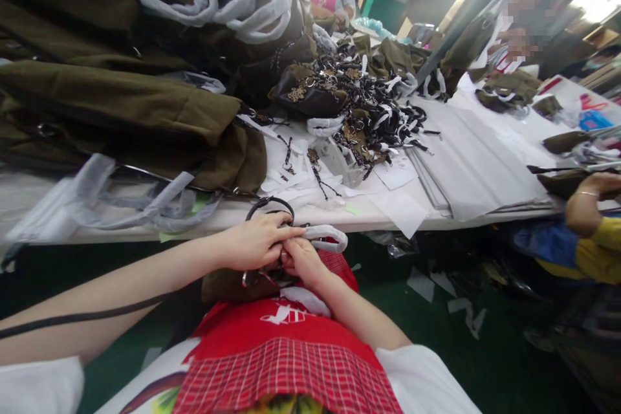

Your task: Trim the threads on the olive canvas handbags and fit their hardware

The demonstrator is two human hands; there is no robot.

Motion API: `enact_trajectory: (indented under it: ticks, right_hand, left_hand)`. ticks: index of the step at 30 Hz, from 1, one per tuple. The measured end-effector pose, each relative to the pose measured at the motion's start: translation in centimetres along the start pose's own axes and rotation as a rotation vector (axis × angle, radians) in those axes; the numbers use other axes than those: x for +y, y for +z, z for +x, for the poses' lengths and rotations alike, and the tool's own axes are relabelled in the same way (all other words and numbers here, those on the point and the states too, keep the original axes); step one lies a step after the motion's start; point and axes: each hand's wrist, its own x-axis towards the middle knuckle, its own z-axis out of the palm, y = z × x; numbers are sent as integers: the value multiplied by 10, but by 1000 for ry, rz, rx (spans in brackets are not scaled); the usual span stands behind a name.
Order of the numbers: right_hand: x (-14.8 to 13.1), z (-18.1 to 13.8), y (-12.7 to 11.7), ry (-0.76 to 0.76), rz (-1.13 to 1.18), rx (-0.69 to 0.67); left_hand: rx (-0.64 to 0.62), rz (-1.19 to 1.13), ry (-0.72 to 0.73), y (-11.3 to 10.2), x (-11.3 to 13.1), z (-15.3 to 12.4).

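Note:
My left hand (257, 240) and my right hand (301, 260) meet over my lap, just below the white table's front edge (291, 213). Both hold a small olive-brown bag (228, 283) lying on my red apron (286, 343). The left hand's fingers lie across the bag's black handle (269, 205), whose other end is wrapped in white paper (327, 236). The right hand's fingers pinch the bag's top close to a metal ring (248, 278). What lies between the fingers is hidden.
Olive bags with paper-wrapped handles (121, 97) are piled on the table at left. A heap of black straps and metal fittings (359, 103) lies mid-table, beside stacked white sheets (466, 155). Another person's arm in a yellow sleeve (589, 233) is at right. Paper scraps litter the green floor (436, 310).

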Motion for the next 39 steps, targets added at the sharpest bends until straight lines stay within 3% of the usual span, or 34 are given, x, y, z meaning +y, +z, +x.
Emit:
enact_trajectory:
  ticks: [4, 9, 13, 17, 20, 23, 26, 28, 33, 39]
  right_hand:
    - [1, -5, 2, -19, -47, -28]
    - [-5, -18, 8, -206, -323, -69]
    - [-17, -29, 13, -309, -625, -161]
    - [-23, -34, 18, -354, -812, -209]
    - [-20, -32, 18, -354, -743, -175]
    - [-18, -28, 13, -380, -581, -116]
    - [-19, -24, 9, -344, -399, -111]
    - [-20, -22, 9, -275, -303, -89]
    - [-15, -16, 16, -184, -186, 6]
    - [-7, -12, 18, -206, -95, 46]
  left_hand:
    - [76, -94, 8, 5, -5, -4]
    - [209, -7, -63, 20, 1, -16]
    - [216, 105, -118, 32, 7, -19]
    - [196, 60, -225, 38, 3, -17]
    - [263, -76, -234, 38, -3, -16]
    - [446, -349, -220, 33, -11, -18]
    - [594, -593, -329, 25, -19, -23]
    - [646, -621, -374, 22, -22, -27]
    - [725, -669, -393, 25, -22, -35]
    - [643, -784, -399, 34, -20, -42]
